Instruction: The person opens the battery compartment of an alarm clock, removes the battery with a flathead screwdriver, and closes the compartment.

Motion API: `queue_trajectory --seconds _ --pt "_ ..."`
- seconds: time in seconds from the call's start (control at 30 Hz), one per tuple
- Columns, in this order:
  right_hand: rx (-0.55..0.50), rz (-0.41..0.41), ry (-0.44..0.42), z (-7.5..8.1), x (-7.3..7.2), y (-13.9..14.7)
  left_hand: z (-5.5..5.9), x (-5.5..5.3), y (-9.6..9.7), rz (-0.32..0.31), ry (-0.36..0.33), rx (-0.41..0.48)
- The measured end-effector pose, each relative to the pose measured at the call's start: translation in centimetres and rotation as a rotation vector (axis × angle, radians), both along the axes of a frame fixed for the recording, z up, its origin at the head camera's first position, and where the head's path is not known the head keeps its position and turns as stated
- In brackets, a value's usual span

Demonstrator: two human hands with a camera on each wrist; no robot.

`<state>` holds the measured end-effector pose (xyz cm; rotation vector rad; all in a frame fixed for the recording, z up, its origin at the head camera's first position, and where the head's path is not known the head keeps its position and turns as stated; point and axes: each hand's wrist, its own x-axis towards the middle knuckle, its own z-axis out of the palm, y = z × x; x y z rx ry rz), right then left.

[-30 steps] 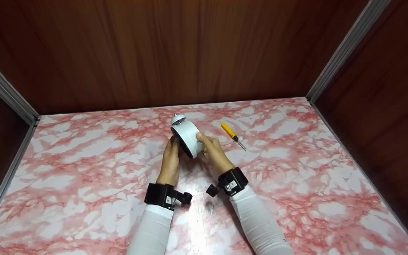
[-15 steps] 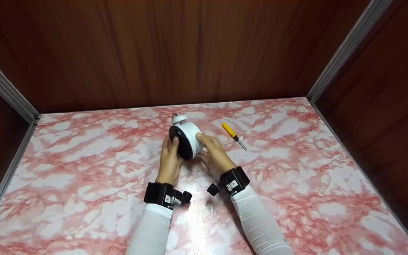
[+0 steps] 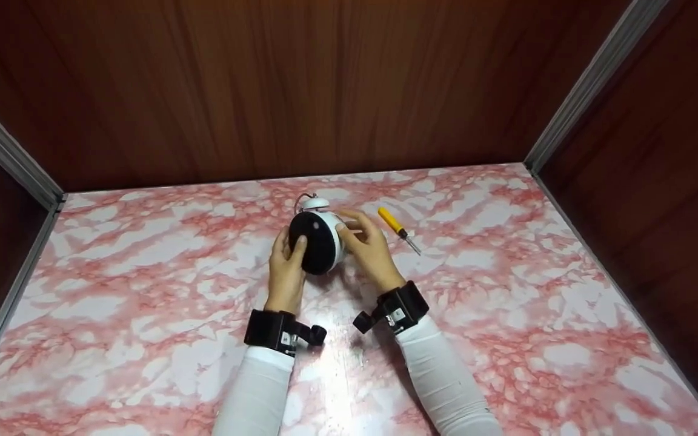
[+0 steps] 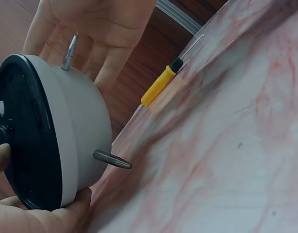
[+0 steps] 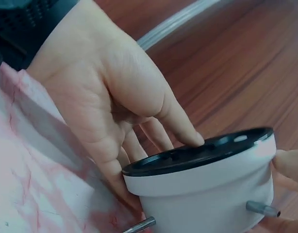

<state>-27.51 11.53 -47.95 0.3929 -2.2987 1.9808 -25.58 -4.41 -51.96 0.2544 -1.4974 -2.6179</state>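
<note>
A white twin-bell style alarm clock [image 3: 317, 245] is raised between both hands in the head view, its black back turned toward me. A white bell [image 3: 314, 203] and a thin curved handle show on top. My left hand [image 3: 285, 272] grips the clock's left side, thumb lying on the black back. My right hand [image 3: 378, 254] holds the other side, thumb at the white edge and fingers reaching behind. In the left wrist view two metal feet [image 4: 112, 159] stick out of the white casing [image 4: 86, 116]. The front of the clock is hidden.
A yellow-handled screwdriver [image 3: 392, 222] lies on the red-and-white marbled tabletop [image 3: 543, 290], right of the clock. Brown wood-grain panels [image 3: 300, 91] with grey metal corner strips [image 3: 597, 79] enclose the back and sides.
The clock has turned from edge-on so that its black back now faces me. My right hand's fingers have shifted upward along its side; the left hand keeps hold. The screwdriver stays put.
</note>
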Motion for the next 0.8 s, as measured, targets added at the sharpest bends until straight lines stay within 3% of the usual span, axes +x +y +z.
queue_trajectory --seconds 0.2,0.43,0.8 --pt "0.137 -0.056 0.089 -0.06 -0.09 -0.15 0.32 0.09 -0.12 0.025 0.005 -0.004" --pt "0.148 -0.078 0.066 -0.19 -0.10 0.08 0.36 0.07 -0.34 0.062 -0.029 -0.031" --pt "0.125 -0.091 0.034 -0.25 -0.08 0.09 0.27 -0.04 -0.73 0.065 -0.006 -0.044"
